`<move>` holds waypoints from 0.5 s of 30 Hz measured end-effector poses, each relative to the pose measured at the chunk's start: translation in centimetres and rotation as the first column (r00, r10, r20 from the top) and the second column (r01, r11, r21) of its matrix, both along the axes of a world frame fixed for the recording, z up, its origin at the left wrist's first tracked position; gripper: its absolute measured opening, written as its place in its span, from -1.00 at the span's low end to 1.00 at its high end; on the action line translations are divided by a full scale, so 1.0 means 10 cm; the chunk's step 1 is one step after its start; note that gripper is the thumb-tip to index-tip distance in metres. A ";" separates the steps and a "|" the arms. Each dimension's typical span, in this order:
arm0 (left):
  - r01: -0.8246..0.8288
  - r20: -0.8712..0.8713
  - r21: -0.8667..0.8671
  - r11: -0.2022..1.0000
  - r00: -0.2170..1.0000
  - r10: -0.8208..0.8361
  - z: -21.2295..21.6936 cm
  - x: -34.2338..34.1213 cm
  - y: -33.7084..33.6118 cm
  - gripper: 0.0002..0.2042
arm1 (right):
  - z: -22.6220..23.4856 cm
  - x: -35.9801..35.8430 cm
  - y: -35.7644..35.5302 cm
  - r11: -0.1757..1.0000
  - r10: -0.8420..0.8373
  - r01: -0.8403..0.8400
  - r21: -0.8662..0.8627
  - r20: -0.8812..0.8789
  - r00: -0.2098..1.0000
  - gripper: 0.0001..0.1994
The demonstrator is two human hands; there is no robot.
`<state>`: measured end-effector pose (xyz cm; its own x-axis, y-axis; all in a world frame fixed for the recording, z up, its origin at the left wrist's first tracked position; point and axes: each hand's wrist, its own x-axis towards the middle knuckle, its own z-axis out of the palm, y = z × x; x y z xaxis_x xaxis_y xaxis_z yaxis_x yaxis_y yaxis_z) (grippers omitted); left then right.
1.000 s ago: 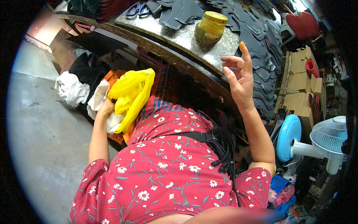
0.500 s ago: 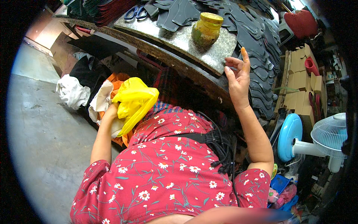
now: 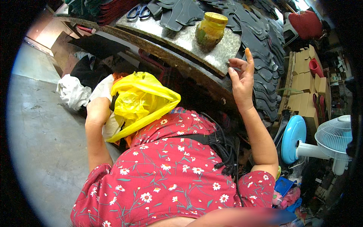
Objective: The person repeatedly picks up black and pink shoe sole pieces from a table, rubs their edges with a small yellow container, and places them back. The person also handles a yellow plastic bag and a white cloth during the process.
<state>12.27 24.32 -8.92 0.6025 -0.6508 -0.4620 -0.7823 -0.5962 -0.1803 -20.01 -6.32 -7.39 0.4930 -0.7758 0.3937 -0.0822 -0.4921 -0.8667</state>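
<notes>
Left of my lap, my left hand is bent down against a white cloth-like sheet, its fingers curled and mostly hidden. What they grip I cannot make out. Right beside it, a yellow plastic bag bulges over my thigh, its mouth spread. Something orange shows behind the bag. My right hand rests by the table's front corner with nothing in it. Its index finger points up with an orange tip, and the other fingers are loosely bent. Closest to it is a pale stone slab, bearing a yellow-lidded jar.
Dark flat cut pieces lie in overlapping rows along the table's right side. Blue-handled scissors lie at the slab's far left. A white bundle is on the left. Cardboard boxes and a fan stand to the right.
My left hand has come out from behind the yellow bag and moved left. The bag has widened and spread to the right. My right hand has stayed in place.
</notes>
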 end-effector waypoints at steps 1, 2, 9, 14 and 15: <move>0.019 -0.019 -0.012 1.000 1.000 -0.019 0.02 -0.02 -0.02 -0.85 | 0.00 0.00 0.00 1.000 0.001 -0.001 0.003 0.004 1.000 -0.25; 0.028 -0.002 -0.009 1.000 1.000 -0.028 0.02 -0.05 -0.03 -0.85 | 0.00 0.00 0.00 1.000 0.009 -0.009 -0.004 0.008 1.000 -0.25; 0.117 -0.204 -0.316 0.941 0.961 -0.188 -0.09 -0.21 -0.18 -0.78 | 0.02 0.01 0.01 1.000 0.015 -0.016 0.015 0.013 1.000 -0.25; 0.016 -0.088 -0.425 0.905 0.994 -0.059 0.72 -0.25 0.05 -0.76 | 0.00 0.00 0.01 1.000 0.017 -0.017 0.025 0.023 1.000 -0.24; -0.029 -0.038 -0.445 0.895 0.999 0.014 0.88 -0.27 0.09 -0.76 | 0.01 0.00 0.01 0.999 0.017 -0.018 0.034 0.036 0.999 -0.24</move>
